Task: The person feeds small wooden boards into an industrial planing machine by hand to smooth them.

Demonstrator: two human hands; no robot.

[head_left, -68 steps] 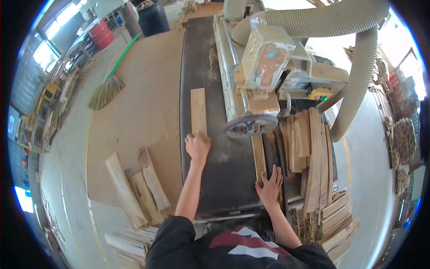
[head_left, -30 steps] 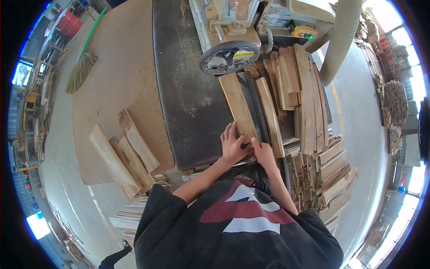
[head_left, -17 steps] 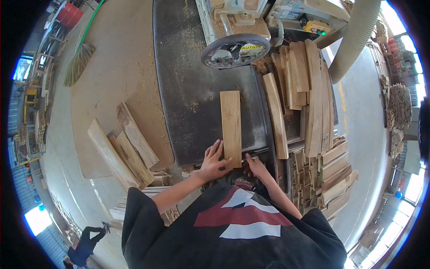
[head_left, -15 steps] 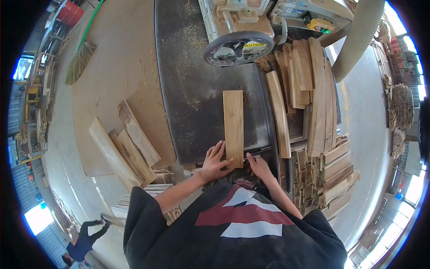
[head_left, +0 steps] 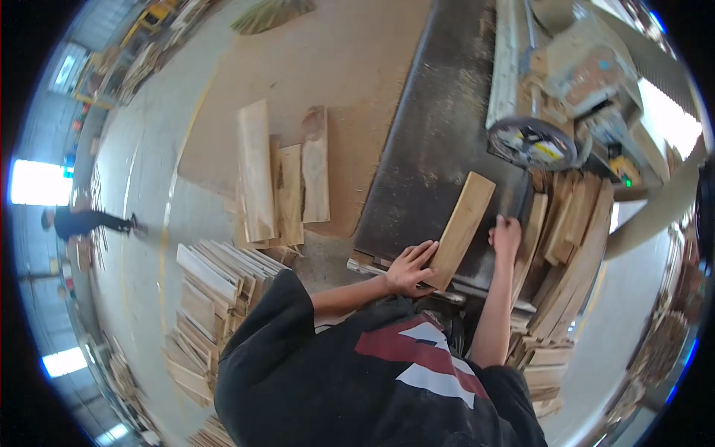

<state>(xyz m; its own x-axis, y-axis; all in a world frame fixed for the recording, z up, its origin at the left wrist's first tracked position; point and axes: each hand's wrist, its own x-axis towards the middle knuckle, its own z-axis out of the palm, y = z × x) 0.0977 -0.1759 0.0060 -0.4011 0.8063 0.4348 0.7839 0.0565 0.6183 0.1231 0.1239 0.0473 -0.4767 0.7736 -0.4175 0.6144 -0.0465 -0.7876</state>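
A single wooden board [head_left: 463,227] lies on the dark machine table [head_left: 417,164], near its front edge. My left hand [head_left: 411,269] rests against the board's left side near its lower end, fingers spread, with the thumb on or beside the wood. To the right of the board, my right hand [head_left: 506,234] is over the table with its fingers curled, apart from the board. Whatever those fingers hold, if anything, is too small to make out. A long board [head_left: 530,242] lies just right of that hand.
Beyond the board stands a machine with a black handwheel [head_left: 533,143]. Boards [head_left: 588,246] are piled at the right, and more [head_left: 257,175] lie on the left. Stacked boards [head_left: 216,287] stand at lower left. Another person [head_left: 89,222] is far left.
The view has turned, so the table now slants to the right. My right hand has moved forward along the board's right side. My left hand remains at the board's left side.
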